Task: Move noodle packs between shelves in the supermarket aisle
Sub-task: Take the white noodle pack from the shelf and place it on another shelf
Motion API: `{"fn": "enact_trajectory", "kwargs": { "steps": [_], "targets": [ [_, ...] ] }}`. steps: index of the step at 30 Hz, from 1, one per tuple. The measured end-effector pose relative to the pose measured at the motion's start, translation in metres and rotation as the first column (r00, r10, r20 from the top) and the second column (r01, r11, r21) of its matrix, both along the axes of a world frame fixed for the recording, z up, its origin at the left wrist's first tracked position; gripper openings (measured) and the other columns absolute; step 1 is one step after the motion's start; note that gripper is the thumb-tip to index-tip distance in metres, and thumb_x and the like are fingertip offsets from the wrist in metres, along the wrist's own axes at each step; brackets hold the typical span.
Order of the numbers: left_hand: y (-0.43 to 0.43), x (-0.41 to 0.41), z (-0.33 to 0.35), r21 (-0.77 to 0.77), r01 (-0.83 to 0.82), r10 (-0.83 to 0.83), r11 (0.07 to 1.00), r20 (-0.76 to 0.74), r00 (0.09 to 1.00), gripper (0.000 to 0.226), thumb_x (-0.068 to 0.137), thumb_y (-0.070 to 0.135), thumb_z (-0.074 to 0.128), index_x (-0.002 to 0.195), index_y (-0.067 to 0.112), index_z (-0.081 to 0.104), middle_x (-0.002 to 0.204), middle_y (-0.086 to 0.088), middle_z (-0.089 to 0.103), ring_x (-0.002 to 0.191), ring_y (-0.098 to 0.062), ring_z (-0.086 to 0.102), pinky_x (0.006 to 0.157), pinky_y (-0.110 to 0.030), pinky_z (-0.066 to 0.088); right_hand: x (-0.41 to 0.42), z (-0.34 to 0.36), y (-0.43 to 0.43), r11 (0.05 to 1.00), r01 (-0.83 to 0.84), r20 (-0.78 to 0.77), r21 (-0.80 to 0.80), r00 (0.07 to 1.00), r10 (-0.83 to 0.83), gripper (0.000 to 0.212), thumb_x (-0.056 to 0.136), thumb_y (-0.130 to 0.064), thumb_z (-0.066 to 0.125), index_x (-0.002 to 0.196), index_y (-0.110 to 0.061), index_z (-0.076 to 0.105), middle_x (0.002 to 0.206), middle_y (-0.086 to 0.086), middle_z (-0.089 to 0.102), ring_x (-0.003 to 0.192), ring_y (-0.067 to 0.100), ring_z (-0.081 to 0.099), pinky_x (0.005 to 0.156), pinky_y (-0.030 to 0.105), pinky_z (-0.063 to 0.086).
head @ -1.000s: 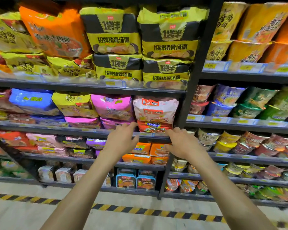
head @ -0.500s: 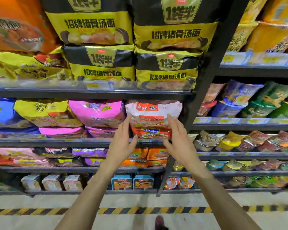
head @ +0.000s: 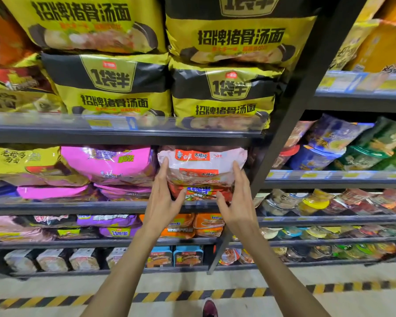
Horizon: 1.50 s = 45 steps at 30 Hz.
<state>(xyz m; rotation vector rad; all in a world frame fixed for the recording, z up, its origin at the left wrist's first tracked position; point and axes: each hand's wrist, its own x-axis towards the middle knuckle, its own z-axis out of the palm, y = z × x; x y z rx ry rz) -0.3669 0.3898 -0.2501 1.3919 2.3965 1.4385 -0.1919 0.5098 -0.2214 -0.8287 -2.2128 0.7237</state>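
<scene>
Hands are spread open against the white noodle multipack (head: 201, 167): left hand (head: 164, 200) at its 9 o'clock edge, right hand (head: 237, 202) at 3 o'clock; no closed grip is seen. The pack is stacked on a red pack (head: 200, 192) on the second shelf (head: 78, 208), beside pink packs (head: 108, 165).

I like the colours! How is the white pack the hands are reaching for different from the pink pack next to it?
The white pack has orange-red labels; the pink pack is bright pink with a yellow patch. The white pack has the left hand and right hand at its sides; nothing touches the pink pack. The white pack lies on a red pack; the pink pack lies on more pink ones. Both are puffy bags on one shelf.
</scene>
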Motion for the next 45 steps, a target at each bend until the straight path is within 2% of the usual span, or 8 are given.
{"fn": "enact_trajectory", "kwargs": {
  "steps": [3,8,13,22,27,30,36,45],
  "targets": [
    [0.009,-0.001,-0.002,0.010,-0.011,0.011,1.000,0.019,1.000,0.110,0.093,0.028,0.072,0.150,0.057,-0.017,0.157,0.039,-0.007,0.147,0.010,0.009,0.116,-0.030,0.030,-0.008,-0.009,0.007,1.000,-0.009,-0.054,-0.021,0.998,0.008,0.086,0.096,-0.019,0.064,0.158,-0.038,0.007,0.159,0.000,0.028,0.129,-0.025,0.025,0.093,-0.004,0.030],
    [0.020,-0.004,0.000,0.050,-0.033,0.030,0.998,0.046,0.998,0.113,0.091,0.029,0.075,0.147,0.063,-0.017,0.151,0.049,-0.008,0.140,0.024,0.007,0.110,-0.020,0.031,-0.019,-0.020,0.014,0.997,-0.014,-0.111,-0.077,0.994,0.005,0.090,0.095,-0.024,0.066,0.158,-0.045,0.005,0.162,-0.006,0.023,0.142,0.011,0.039,0.099,0.049,0.051],
    [0.021,-0.001,-0.001,0.110,-0.043,0.036,0.993,0.065,0.997,0.111,0.092,0.024,0.075,0.146,0.066,-0.013,0.152,0.052,-0.006,0.140,0.029,0.005,0.109,0.001,0.018,-0.017,-0.020,0.014,0.997,-0.013,-0.135,-0.070,0.991,0.003,0.098,0.087,-0.019,0.072,0.152,-0.055,0.007,0.150,-0.037,0.022,0.141,0.003,0.034,0.110,0.045,0.044],
    [-0.009,0.026,0.000,0.201,-0.138,0.100,0.970,0.190,0.977,0.080,0.093,0.028,0.070,0.154,0.040,0.021,0.150,0.046,0.015,0.139,0.023,0.022,0.104,0.004,0.025,-0.006,-0.020,-0.003,0.999,0.038,-0.100,0.023,0.994,-0.035,0.078,0.089,-0.043,0.061,0.155,-0.038,0.021,0.147,-0.001,0.042,0.132,0.013,0.038,0.100,0.047,0.051],
    [-0.013,0.020,0.002,0.120,-0.067,0.044,0.991,0.185,0.982,0.093,0.097,0.026,0.068,0.149,0.065,0.002,0.146,0.023,0.028,0.129,0.032,0.021,0.094,0.009,0.025,0.008,-0.018,0.012,0.984,-0.051,0.125,0.172,0.992,0.029,0.090,0.090,-0.048,0.066,0.157,-0.042,0.006,0.155,0.003,0.037,0.137,0.019,0.037,0.085,0.036,0.051],
    [-0.007,0.019,0.003,0.116,-0.030,0.005,0.993,0.210,0.978,0.103,0.093,0.027,0.071,0.147,0.068,-0.007,0.144,0.009,0.022,0.128,0.031,0.024,0.096,0.008,0.026,0.005,-0.016,0.013,0.993,-0.118,0.102,0.027,0.988,0.115,0.093,0.090,-0.051,0.065,0.151,-0.057,-0.004,0.158,-0.001,0.020,0.127,0.016,0.050,0.086,0.036,0.057],
    [-0.001,0.016,0.003,0.147,-0.004,-0.034,0.989,0.252,0.967,0.103,0.088,0.032,0.076,0.147,0.068,0.000,0.137,0.033,0.030,0.131,0.022,0.032,0.100,0.002,0.033,-0.015,-0.014,0.010,0.970,-0.112,-0.081,-0.218,0.992,0.096,0.092,0.089,-0.046,0.069,0.146,-0.067,0.001,0.167,-0.007,0.010,0.154,0.009,0.014,0.116,0.052,0.037],
    [-0.018,0.028,0.015,0.230,-0.029,-0.056,0.973,0.351,0.935,0.092,0.089,0.020,0.079,0.158,0.038,0.022,0.147,0.051,0.022,0.145,0.012,0.026,0.113,-0.019,0.037,0.000,-0.001,-0.002,0.956,-0.142,-0.129,-0.256,0.985,0.112,0.087,0.090,-0.036,0.070,0.152,-0.056,0.013,0.158,-0.013,0.031,0.140,0.020,0.044,0.102,0.054,0.050]
  ]
}}
